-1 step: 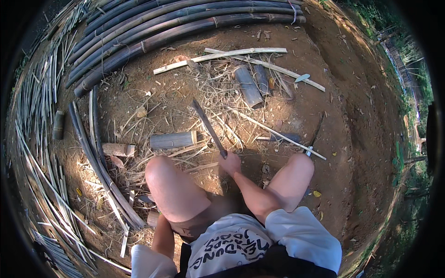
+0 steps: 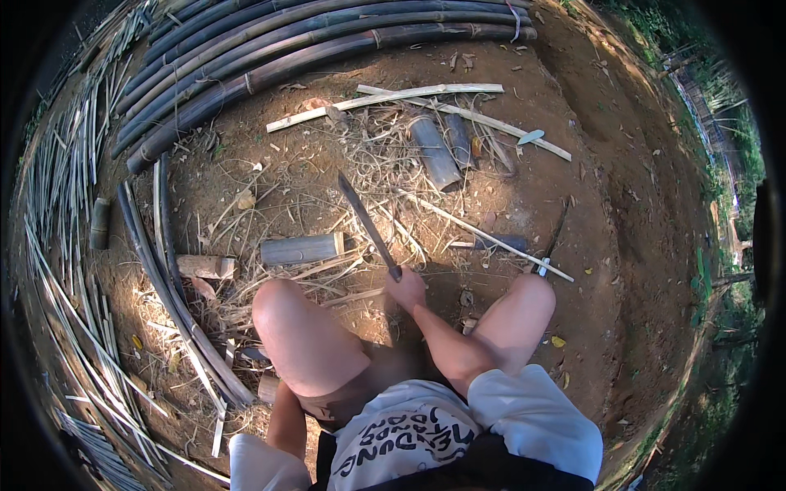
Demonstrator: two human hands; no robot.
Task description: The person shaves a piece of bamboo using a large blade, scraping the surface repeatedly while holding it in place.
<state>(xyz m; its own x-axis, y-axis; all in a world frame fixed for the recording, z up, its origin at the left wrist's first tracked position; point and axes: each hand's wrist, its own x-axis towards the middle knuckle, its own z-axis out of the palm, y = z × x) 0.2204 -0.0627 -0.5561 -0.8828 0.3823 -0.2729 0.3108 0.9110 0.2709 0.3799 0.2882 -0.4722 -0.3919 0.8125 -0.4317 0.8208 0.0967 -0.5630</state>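
Toward eleven o'clock from the right hand (image 2: 406, 290), a long dark blade (image 2: 368, 225) is pointed, its near end wrapped by that hand's grip; at ten o'clock a cut bamboo section (image 2: 300, 250) is seen. The left hand is hidden, its grip untellable.

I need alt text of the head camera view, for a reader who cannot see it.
A person's bare right hand grips a long, dark, knife-like blade; the left hand is hidden. Pale, thin shavings and short grey bamboo sections litter brown soil, with long dark bamboo poles beyond.
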